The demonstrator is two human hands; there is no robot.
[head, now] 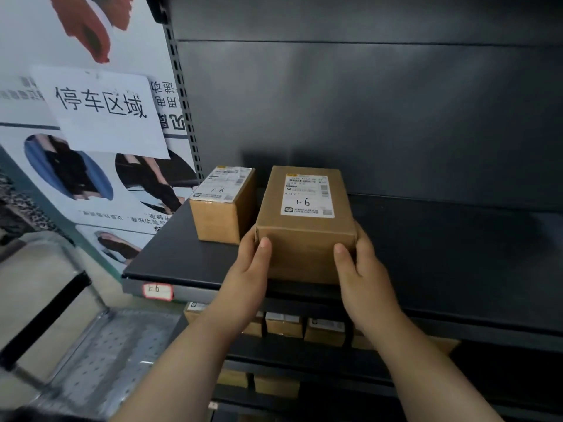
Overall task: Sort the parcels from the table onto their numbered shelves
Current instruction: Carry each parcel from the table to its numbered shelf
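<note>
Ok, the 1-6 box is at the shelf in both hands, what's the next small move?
Probably push the box a little farther back, level with the other 1-6 parcel, then release. The left hand and right hand grip its near corners, and it sits at the shelf front edge.

Plain brown cardboard on the larger box at centre and the smaller box to its left, both with white labels printed in black. Matte black shelf, with a white tag edged in red. Upper left, white sheet with black characters. Lower left, silver metal plate dotted with holes.
</note>
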